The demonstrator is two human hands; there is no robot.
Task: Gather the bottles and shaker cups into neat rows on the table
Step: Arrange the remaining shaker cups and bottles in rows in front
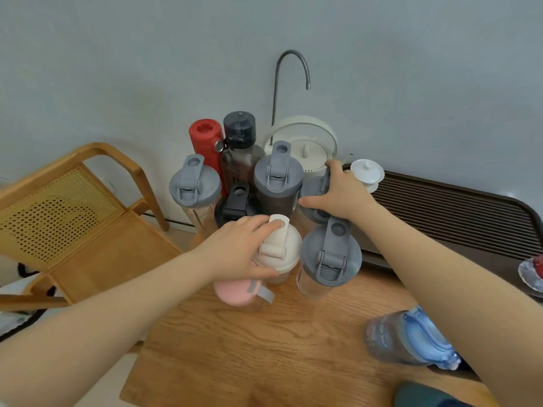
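Bottles and shaker cups stand bunched at the far left of the wooden table [264, 348]. My left hand [238, 248] grips the cream-lidded shaker [279, 248] by its lid. My right hand [340, 195] is closed over a grey-lidded shaker [313, 198] behind it. Around them stand a grey-lidded shaker [330, 257] in front, another [277, 174] in the middle and a third [194, 183] at the left. A black-lidded cup [233, 205], a red bottle [205, 142] and a dark bottle [239, 139] stand behind. A pink-lidded cup [235, 292] sits under my left wrist. A blue bottle [411, 339] stands apart, near right.
A white kettle base with a curved metal spout [302, 142] stands at the back by the wall. A white lidded cup [367, 171] rests on a dark slatted tray [455, 212] at the right. A wooden cane chair [73, 207] stands left of the table.
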